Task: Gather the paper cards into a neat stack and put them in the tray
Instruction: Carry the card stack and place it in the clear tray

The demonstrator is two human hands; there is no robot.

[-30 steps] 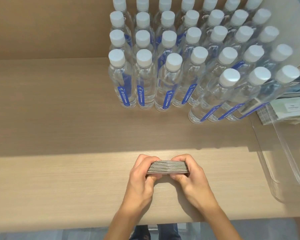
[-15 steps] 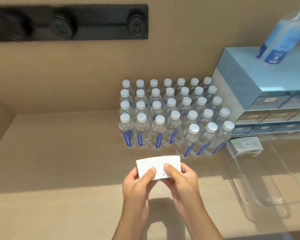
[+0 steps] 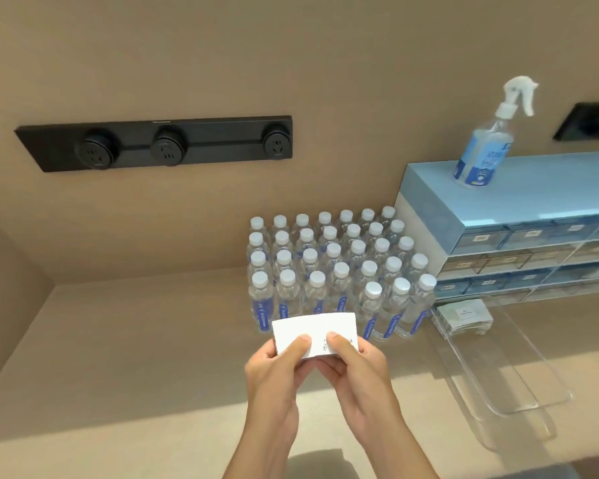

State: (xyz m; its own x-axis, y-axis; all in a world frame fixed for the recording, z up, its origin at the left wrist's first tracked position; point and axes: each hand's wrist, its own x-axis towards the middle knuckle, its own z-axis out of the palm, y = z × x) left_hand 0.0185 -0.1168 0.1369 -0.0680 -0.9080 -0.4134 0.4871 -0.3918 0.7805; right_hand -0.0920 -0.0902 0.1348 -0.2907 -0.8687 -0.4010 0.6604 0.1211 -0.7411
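Observation:
A stack of white paper cards (image 3: 314, 329) is held up above the table, its flat white face toward me. My left hand (image 3: 280, 369) grips its left lower part with the thumb on the face. My right hand (image 3: 355, 368) grips the right lower part the same way. The clear plastic tray (image 3: 519, 392) lies on the table to the right, apart from my hands. At the tray's far end lies another pile of cards (image 3: 464, 318) with a white top card.
A block of several water bottles (image 3: 336, 271) stands right behind the cards. A blue drawer unit (image 3: 519, 236) with a spray bottle (image 3: 488, 143) on top sits at the back right. A black socket strip (image 3: 156, 143) is on the wall.
The stack was squared edge-on against the table a second ago; both hands have since lifted it and turned its face up toward me. My view has risen and pulled back.

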